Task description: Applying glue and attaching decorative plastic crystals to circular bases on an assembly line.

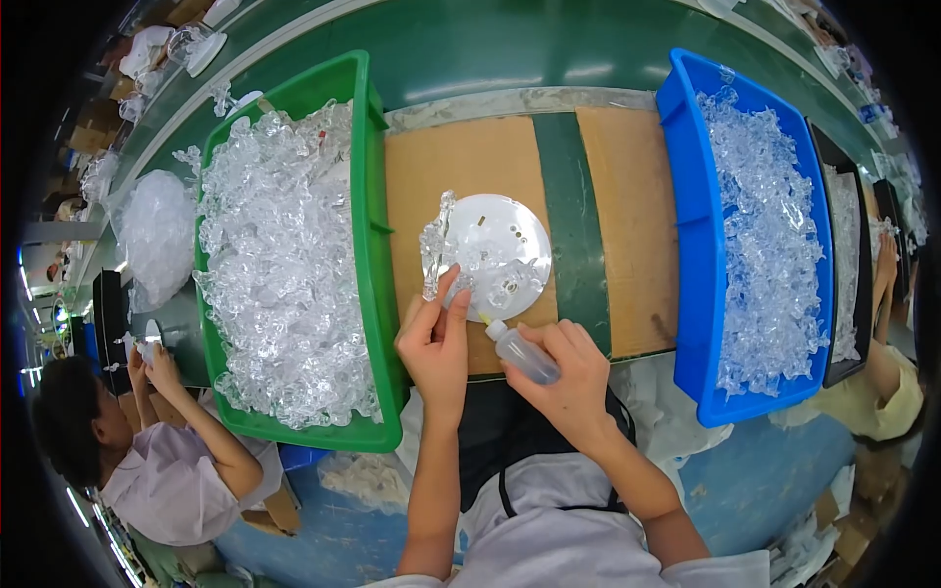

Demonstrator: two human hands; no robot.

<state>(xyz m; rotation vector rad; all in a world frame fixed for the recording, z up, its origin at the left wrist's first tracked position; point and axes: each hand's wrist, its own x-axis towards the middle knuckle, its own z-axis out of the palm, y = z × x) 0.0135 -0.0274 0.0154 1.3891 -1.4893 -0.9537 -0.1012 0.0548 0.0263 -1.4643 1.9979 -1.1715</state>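
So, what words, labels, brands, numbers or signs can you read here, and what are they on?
None can be read.
Bottle in the right hand: no legible text.
White disc: small dark spots, no readable lettering.
Green bin, blue bin: no lettering shows.
Background clutter: too small and blurred to tell.

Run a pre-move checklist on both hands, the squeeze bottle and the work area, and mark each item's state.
1. Left hand holding clear, faceted plastic piece: ok.
2. Right hand gripping translucent plastic squeeze bottle: ok.
3. Bottle's nozzle aimed toward the left hand's side: ok.
4. Nozzle touching a clear piece: cannot tell; too small.
5. Round, glossy white plate lying over the brown cardboard: ok.
6. Bottle's fill level sufficient: cannot tell.
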